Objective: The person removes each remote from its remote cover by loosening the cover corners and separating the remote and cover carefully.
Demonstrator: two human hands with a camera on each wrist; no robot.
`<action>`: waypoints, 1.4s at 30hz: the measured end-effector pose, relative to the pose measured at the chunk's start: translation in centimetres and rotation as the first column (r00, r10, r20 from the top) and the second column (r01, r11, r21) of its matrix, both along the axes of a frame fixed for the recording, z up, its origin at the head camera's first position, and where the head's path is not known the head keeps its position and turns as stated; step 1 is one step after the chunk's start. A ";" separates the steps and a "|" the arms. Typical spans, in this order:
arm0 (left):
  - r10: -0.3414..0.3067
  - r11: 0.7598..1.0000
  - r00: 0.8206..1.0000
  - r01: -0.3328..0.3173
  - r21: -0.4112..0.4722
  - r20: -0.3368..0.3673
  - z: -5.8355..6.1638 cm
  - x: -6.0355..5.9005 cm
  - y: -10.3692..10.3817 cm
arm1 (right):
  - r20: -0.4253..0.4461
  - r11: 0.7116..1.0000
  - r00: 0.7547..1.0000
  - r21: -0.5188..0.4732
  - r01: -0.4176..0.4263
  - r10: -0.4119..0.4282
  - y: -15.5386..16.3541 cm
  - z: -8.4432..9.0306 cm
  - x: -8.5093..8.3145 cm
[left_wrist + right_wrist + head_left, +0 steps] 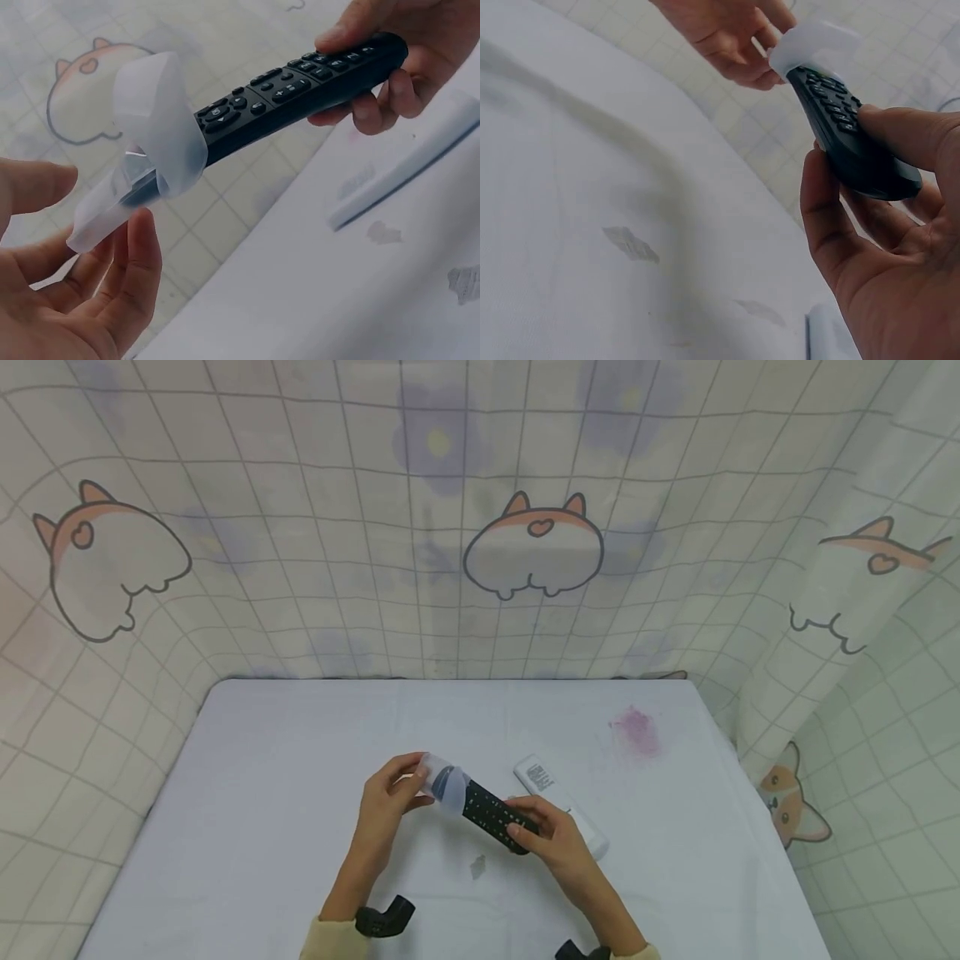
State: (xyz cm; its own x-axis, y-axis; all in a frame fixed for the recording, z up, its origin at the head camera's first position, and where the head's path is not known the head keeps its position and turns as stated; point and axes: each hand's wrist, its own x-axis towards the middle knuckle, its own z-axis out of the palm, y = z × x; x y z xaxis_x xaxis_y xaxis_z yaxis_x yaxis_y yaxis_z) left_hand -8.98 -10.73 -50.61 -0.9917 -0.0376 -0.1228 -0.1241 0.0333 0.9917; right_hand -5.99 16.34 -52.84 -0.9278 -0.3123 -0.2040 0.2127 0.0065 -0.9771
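Observation:
A black remote control [495,817] [300,94] [851,139] is held above the white table [262,793]. My right hand [551,843] [877,247] grips its near end, thumb on the buttons. A translucent silicone cover [442,783] [146,142] [814,45] is pulled over its far end. My left hand [390,797] [71,262] pinches the loose end of that cover between thumb and fingers.
A white remote [558,806] [405,169] lies on the table just right of my hands. A pink stain [636,729] marks the table's far right. Small grey marks [477,866] sit near the front. Patterned cloth walls [480,510] surround the table.

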 end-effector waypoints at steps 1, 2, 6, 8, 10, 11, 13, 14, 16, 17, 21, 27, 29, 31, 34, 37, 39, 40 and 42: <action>-0.007 1.000 1.000 0.006 0.016 0.014 0.0 -0.1 0.0 | 0.003 1.000 1.000 -0.002 0.001 -0.001 0.0 0.0 0.0; -0.012 1.000 1.000 0.011 0.028 0.027 -0.1 -0.1 0.0 | 0.008 1.000 1.000 -0.002 0.002 -0.002 0.0 -0.1 0.0; -0.008 0.998 0.999 0.006 0.057 0.044 -0.4 -0.2 0.0 | 0.026 1.000 1.000 -0.011 0.015 -0.014 -0.3 -0.5 0.0; 0.002 0.998 0.999 -0.005 0.059 0.039 -0.6 -0.2 0.1 | 0.038 1.000 0.999 -0.014 0.026 -0.025 -0.5 -0.6 0.1; 0.017 0.998 0.999 -0.019 0.058 0.034 -0.9 -0.2 0.1 | 0.047 0.999 0.998 -0.017 0.030 -0.029 -0.7 -0.7 0.1; 0.026 0.998 0.999 -0.028 0.060 0.034 -0.9 -0.2 0.1 | 0.047 0.999 0.999 -0.020 0.027 -0.027 -0.8 -0.8 0.2; 0.043 0.997 0.999 -0.045 0.059 0.032 -1.0 -0.2 0.2 | 0.048 0.999 0.999 -0.032 0.025 -0.023 -0.9 -0.9 0.2; 0.050 0.997 0.998 -0.052 0.054 0.031 -1.0 -0.2 0.2 | 0.046 0.999 0.999 -0.036 0.023 -0.021 -0.9 -0.9 0.3; 0.066 0.997 0.997 -0.067 0.044 0.026 -1.0 -0.2 0.2 | 0.047 0.999 0.999 -0.042 0.021 -0.019 -1.0 -1.0 0.4; 0.072 0.997 0.997 -0.073 0.039 0.022 -1.0 -0.2 0.3 | 0.047 0.999 0.999 -0.041 0.022 -0.020 -1.0 -1.0 0.4; 0.093 0.995 0.996 -0.093 0.025 0.003 -1.0 -0.2 0.4 | 0.056 0.999 0.998 -0.041 0.023 -0.020 -0.9 -1.1 0.6; 0.113 0.994 0.993 -0.113 0.007 -0.030 -1.0 -0.2 0.7 | 0.045 0.998 0.999 -0.067 0.001 0.002 -0.9 -1.0 0.8; 0.113 0.994 0.993 -0.113 0.001 -0.039 -0.9 -0.2 0.7 | 0.047 0.998 0.999 -0.070 0.001 0.003 -0.8 -1.0 0.8; 0.112 0.994 0.993 -0.112 0.000 -0.043 -0.8 -0.2 0.8 | 0.052 0.998 0.999 -0.069 -0.001 0.004 -0.7 -1.1 0.9; 0.113 0.994 0.993 -0.113 0.000 -0.042 -0.8 -0.2 0.8 | 0.062 0.998 0.998 -0.065 -0.005 0.009 -0.6 -1.2 0.9; 0.114 0.993 0.993 -0.115 -0.011 -0.040 -0.8 -0.1 0.8 | 0.068 0.998 0.998 -0.067 -0.009 0.014 -0.5 -1.3 0.9; 0.115 0.993 0.993 -0.115 -0.020 -0.041 -0.8 -0.1 0.8 | 0.067 0.998 0.998 -0.069 -0.009 0.014 -0.5 -1.3 1.0; 0.114 0.993 0.993 -0.115 -0.023 -0.041 -0.7 -0.1 0.8 | 0.065 0.997 0.998 -0.071 -0.009 0.014 -0.5 -1.2 1.0; 0.113 0.993 0.993 -0.114 -0.028 -0.043 -0.7 -0.1 0.8 | 0.063 0.998 0.998 -0.069 -0.009 0.013 -0.5 -1.2 1.0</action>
